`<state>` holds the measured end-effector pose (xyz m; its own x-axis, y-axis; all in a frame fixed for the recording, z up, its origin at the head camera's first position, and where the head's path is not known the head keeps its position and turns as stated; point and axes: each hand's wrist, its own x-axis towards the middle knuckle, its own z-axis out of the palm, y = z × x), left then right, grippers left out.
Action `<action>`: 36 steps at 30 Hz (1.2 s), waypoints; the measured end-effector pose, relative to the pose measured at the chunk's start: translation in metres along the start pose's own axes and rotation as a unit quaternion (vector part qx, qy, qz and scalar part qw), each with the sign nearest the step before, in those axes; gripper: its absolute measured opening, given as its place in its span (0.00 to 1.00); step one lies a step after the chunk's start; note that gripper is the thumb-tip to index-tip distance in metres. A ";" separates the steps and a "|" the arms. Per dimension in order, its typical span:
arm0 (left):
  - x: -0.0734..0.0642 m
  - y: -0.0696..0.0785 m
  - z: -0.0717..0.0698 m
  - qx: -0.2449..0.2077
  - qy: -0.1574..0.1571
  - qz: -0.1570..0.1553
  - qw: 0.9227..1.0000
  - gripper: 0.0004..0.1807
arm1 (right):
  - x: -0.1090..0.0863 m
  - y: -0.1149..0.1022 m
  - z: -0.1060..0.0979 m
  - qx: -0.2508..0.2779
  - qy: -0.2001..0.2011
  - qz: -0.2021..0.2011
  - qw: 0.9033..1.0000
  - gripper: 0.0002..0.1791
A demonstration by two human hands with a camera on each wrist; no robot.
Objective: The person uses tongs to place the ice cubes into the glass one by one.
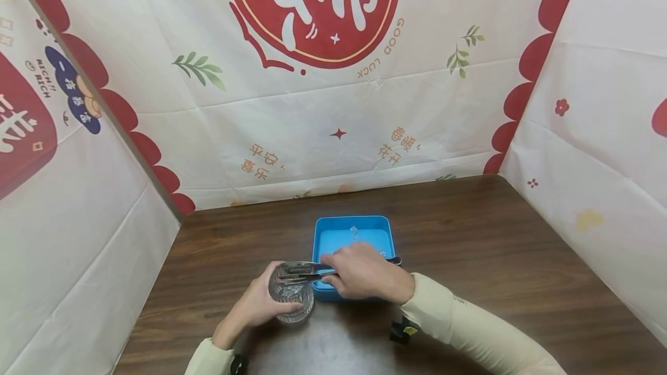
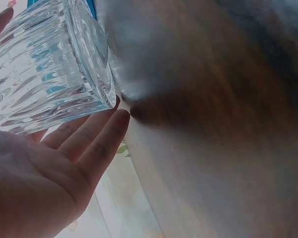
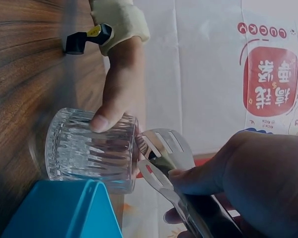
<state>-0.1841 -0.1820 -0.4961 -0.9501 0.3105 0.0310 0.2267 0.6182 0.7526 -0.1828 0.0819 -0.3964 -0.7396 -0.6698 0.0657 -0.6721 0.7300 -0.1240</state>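
A clear ribbed drinking glass (image 1: 298,312) stands just left of the blue tray (image 1: 332,241), gripped by my left hand (image 1: 261,301) with the thumb on the near side and fingers round the far side. Whether its base touches the table cannot be told. My right hand (image 1: 361,271) holds metal tongs with slotted ends (image 3: 175,148) above the tray's near left part. The tong ends are at the glass's mouth, slightly apart, and I see nothing clearly between them. Small clear pieces like ice (image 1: 354,230) lie in the tray. The right hand hides part of it.
The dark wood table (image 1: 458,236) extends on both sides of the tray. Printed white cloth walls (image 1: 312,114) stand at the back, left and right. A black device (image 1: 402,330) is worn at the right wrist.
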 end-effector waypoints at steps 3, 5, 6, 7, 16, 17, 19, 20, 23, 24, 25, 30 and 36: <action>0.000 0.000 0.000 0.000 0.000 -0.003 1.000 0.50 | -0.002 0.003 -0.002 0.005 -0.004 0.005 1.000 0.17; 0.000 0.000 0.000 0.002 -0.001 -0.003 1.000 0.50 | -0.004 0.006 -0.003 0.009 -0.006 0.009 1.000 0.19; 0.000 0.000 0.000 0.003 0.000 -0.003 1.000 0.51 | -0.006 0.008 -0.004 0.010 -0.004 0.010 1.000 0.20; 0.000 0.000 0.000 0.001 0.000 -0.004 1.000 0.50 | -0.007 0.010 -0.005 0.013 -0.002 0.011 1.000 0.21; 0.001 0.000 -0.001 0.006 -0.002 0.003 1.000 0.49 | -0.026 0.042 -0.022 0.021 0.048 0.047 0.998 0.29; 0.000 0.000 -0.001 0.007 -0.002 0.004 1.000 0.49 | -0.028 0.046 -0.024 0.021 0.051 0.051 0.997 0.30; 0.000 0.000 -0.002 0.009 -0.002 0.005 1.000 0.49 | -0.033 0.053 -0.026 0.018 0.053 0.059 0.997 0.30; 0.000 0.000 -0.002 0.010 -0.002 0.006 1.000 0.49 | -0.034 0.056 -0.027 0.015 0.053 0.064 0.996 0.31; -0.001 0.000 -0.002 0.010 -0.001 0.007 1.000 0.49 | -0.040 0.066 -0.030 0.006 0.054 0.078 0.995 0.33; -0.001 0.000 -0.002 0.010 -0.001 0.006 1.000 0.49 | -0.042 0.069 -0.030 0.004 0.055 0.082 0.995 0.33; -0.001 0.000 -0.002 0.011 -0.001 0.006 1.000 0.49 | -0.044 0.072 -0.030 0.004 0.054 0.088 0.995 0.34; -0.001 0.000 -0.002 0.011 -0.002 0.006 1.000 0.49 | -0.051 0.090 -0.026 0.002 0.058 0.103 0.993 0.33; -0.001 0.000 -0.002 0.011 -0.001 0.014 1.000 0.48 | -0.056 0.111 -0.017 -0.002 0.051 0.123 0.991 0.32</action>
<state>-0.1833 -0.1840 -0.4944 -0.9431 0.3287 0.0500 0.2571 0.6257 0.7365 -0.2170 0.2025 -0.3972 -0.8811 -0.4538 0.1327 -0.4702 0.8706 -0.1446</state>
